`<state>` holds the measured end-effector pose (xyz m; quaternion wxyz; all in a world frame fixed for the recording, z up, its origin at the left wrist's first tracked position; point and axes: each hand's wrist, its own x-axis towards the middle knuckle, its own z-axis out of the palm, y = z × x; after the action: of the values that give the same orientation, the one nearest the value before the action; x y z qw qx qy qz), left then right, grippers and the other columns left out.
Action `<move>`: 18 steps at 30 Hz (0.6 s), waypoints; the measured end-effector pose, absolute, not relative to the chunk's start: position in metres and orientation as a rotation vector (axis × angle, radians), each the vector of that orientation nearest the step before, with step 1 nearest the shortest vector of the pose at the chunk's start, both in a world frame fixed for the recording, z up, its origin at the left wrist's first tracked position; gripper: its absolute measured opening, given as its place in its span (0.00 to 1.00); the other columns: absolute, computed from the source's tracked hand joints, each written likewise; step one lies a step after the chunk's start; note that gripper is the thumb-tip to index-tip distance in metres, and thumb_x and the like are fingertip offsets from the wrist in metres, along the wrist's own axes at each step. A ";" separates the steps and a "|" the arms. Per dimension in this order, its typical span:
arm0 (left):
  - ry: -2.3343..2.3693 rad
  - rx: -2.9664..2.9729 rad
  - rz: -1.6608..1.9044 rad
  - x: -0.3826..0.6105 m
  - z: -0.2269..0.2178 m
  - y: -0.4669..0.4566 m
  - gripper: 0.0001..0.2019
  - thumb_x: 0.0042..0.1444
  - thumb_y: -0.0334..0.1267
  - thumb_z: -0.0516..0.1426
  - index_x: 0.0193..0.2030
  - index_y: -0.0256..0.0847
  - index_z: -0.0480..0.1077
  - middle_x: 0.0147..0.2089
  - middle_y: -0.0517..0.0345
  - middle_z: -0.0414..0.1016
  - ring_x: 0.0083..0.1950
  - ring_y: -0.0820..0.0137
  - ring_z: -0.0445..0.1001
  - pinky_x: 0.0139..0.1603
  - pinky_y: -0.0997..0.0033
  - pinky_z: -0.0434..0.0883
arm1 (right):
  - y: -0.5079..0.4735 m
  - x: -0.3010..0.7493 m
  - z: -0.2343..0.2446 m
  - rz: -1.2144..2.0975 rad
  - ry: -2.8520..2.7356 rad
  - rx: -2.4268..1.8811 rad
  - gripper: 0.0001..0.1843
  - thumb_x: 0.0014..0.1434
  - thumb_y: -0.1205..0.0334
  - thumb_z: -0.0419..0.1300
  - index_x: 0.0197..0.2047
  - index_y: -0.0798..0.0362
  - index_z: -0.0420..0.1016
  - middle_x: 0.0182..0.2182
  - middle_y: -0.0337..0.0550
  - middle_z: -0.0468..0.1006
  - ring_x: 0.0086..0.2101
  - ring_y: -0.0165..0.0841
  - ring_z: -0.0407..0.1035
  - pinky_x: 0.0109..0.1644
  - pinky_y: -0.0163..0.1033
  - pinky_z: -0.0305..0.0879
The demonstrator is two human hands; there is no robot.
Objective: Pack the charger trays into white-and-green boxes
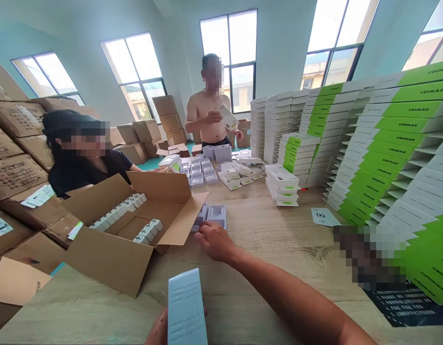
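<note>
At the bottom of the head view, my left hand [159, 330] is closed round a thick stack of white printed cards [186, 306], held upright with lines of small print facing me. My right hand [215, 243] reaches forward over the table, fingers bent and closed on the near edge of a clear plastic tray [202, 216]. The fingertips are partly hidden. A second plastic tray [217, 216] lies just beyond that hand. Left of it stands an open cardboard carton [110, 258] with rows of small white blocks [118, 212] inside.
Tall stacks of white and green boxes [387, 158] line the right side. A loose card [324, 216] and a short box stack [282, 184] lie nearer. Several plastic trays [203, 172] are further back. One person sits at left; another stands across the table holding a white box [227, 116].
</note>
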<state>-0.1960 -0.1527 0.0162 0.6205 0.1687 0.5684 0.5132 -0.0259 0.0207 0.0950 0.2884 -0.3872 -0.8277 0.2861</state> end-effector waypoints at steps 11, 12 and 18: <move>1.371 0.781 1.340 -0.139 0.061 -0.091 0.37 0.34 0.69 0.71 0.41 0.37 0.78 0.27 0.54 0.81 0.28 0.62 0.78 0.28 0.68 0.73 | -0.079 0.032 0.090 1.913 -0.981 -0.715 0.26 0.42 0.42 0.79 0.30 0.56 0.81 0.27 0.42 0.81 0.32 0.34 0.71 0.43 0.41 0.67; 1.364 0.767 1.335 -0.138 0.058 -0.089 0.37 0.33 0.68 0.71 0.41 0.38 0.78 0.27 0.54 0.81 0.28 0.61 0.78 0.28 0.68 0.74 | -0.078 0.033 0.088 1.918 -0.946 -0.729 0.28 0.39 0.41 0.80 0.29 0.57 0.81 0.26 0.43 0.81 0.30 0.35 0.72 0.41 0.42 0.67; 1.365 0.586 1.349 -0.149 0.039 -0.095 0.32 0.39 0.71 0.67 0.34 0.41 0.78 0.27 0.51 0.81 0.28 0.55 0.81 0.28 0.60 0.77 | -0.008 0.061 0.082 1.590 -0.973 -1.035 0.31 0.46 0.34 0.74 0.35 0.55 0.79 0.31 0.44 0.83 0.31 0.37 0.75 0.35 0.39 0.71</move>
<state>-0.1486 -0.0946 0.0391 0.5377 0.2463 0.5735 0.5669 0.0614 -0.0084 0.0824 0.4833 -0.4250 -0.3996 0.6528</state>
